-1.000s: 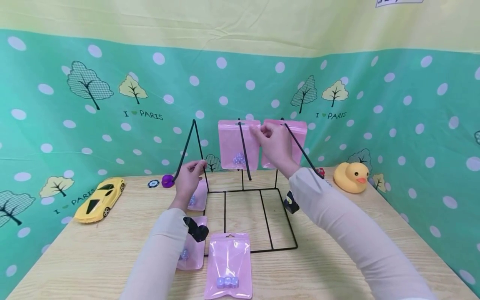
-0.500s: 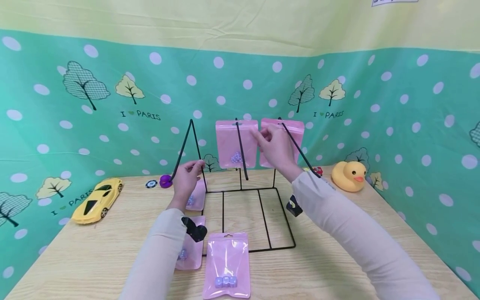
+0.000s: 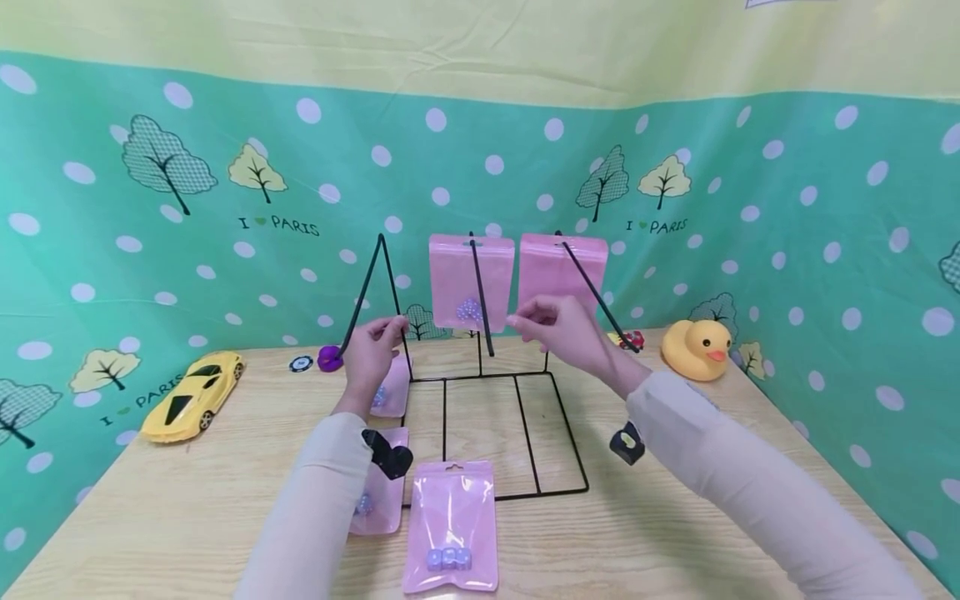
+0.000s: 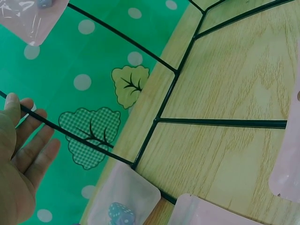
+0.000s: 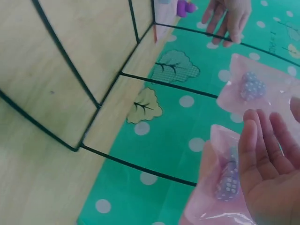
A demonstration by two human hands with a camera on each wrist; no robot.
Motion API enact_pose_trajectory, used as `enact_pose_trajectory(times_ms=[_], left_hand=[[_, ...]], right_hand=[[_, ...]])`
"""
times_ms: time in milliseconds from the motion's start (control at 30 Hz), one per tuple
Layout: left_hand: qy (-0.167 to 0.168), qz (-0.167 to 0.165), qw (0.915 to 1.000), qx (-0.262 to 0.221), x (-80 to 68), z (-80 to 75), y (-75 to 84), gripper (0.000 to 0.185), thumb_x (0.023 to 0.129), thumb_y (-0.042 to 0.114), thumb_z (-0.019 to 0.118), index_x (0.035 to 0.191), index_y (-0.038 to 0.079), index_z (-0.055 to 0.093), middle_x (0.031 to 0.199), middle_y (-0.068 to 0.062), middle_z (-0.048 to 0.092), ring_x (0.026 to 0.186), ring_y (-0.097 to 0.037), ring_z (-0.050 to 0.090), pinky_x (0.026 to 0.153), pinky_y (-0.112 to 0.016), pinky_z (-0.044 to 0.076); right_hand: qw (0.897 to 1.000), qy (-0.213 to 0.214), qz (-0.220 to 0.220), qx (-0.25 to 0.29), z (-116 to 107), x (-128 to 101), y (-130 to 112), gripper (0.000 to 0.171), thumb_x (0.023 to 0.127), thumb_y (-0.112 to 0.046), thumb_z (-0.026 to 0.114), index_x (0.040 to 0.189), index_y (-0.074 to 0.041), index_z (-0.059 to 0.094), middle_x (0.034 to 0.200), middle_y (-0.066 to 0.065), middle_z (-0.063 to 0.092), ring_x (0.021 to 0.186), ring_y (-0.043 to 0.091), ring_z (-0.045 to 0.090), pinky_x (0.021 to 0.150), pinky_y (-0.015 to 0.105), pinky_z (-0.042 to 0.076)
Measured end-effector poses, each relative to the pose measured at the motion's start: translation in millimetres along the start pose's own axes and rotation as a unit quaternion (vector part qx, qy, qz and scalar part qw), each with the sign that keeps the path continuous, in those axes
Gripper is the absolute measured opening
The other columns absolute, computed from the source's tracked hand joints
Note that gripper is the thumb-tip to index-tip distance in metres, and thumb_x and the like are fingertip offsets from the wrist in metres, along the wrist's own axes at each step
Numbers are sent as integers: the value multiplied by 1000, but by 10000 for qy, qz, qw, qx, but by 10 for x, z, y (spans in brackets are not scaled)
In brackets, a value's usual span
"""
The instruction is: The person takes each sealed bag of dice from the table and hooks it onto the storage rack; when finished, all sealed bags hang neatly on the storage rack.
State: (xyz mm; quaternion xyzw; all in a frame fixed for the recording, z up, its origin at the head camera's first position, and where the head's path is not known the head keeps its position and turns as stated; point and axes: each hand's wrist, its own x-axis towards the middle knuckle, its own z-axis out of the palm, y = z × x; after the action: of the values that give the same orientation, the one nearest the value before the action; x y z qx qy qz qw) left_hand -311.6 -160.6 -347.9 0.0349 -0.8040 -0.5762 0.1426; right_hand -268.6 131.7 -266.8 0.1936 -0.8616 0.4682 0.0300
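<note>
Pink pouches are what we see first: two of them hang side by side from the slanted pegs of a black wire rack [image 3: 480, 392] at the back of our wooden counter [image 3: 675, 533]. The middle pouch [image 3: 471, 283] and the right pouch [image 3: 561, 271] each dangle from a hole at the top, so the small dice inside settle at the bottom.

Our right hand [image 3: 562, 329] floats just below and in front of the right pouch, fingers relaxed and holding nothing; in the right wrist view the pouch sits just beyond the fingertips, not pinched. Our left hand [image 3: 372, 350] rests its fingers on the left peg [image 3: 367, 292], which carries no pouch. In the left wrist view those fingers [image 4: 33, 154] lie fairly straight along the rod rather than wrapped round it, a light touch that seems to steady the rack.

Three more pink pouches lie flat on the counter: a near pouch [image 3: 450, 529] in front of the rack, one by our left sleeve [image 3: 378, 500], and one under the left hand [image 3: 392, 392].

Further off stand a yellow toy car [image 3: 191, 396] and a rubber duck [image 3: 693, 352].
</note>
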Motion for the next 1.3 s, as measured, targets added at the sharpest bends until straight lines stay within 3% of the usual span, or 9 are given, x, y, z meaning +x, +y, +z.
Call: enact_pose_trajectory(times_ms=[267, 500, 1000, 1300], left_hand=[[96, 45, 9999, 65, 9, -2, -19, 34, 106, 30, 57, 124, 5, 71, 125, -16, 70, 113, -30, 68, 89, -36, 58], [167, 57, 9998, 71, 8, 4, -19, 32, 105, 28, 58, 123, 5, 72, 124, -16, 70, 112, -30, 69, 86, -34, 59], [200, 42, 9998, 65, 9, 14, -17, 32, 106, 28, 58, 123, 6, 72, 123, -16, 71, 112, -29, 69, 86, -34, 59], [185, 87, 9998, 81, 6, 31, 3, 32, 106, 27, 57, 121, 5, 73, 123, -16, 71, 111, -29, 70, 85, -36, 60]], right_hand=[[9973, -718, -165, -24, 59, -194, 135, 24, 95, -22, 74, 112, -6, 72, 101, 7, 70, 91, 21, 63, 76, 39, 59], [9935, -1011, -511, -85, 175, -313, 253, 22, 93, -19, 76, 110, -5, 72, 99, 3, 69, 93, 19, 64, 81, 32, 55], [9888, -1454, -320, 48, 527, -637, 589, 33, 92, -22, 78, 117, -1, 71, 98, -2, 69, 94, 15, 62, 81, 30, 54], [9835, -1779, -322, 62, 713, -771, 736, 40, 92, -22, 78, 122, 2, 69, 110, 12, 72, 97, 20, 63, 84, 32, 55]])
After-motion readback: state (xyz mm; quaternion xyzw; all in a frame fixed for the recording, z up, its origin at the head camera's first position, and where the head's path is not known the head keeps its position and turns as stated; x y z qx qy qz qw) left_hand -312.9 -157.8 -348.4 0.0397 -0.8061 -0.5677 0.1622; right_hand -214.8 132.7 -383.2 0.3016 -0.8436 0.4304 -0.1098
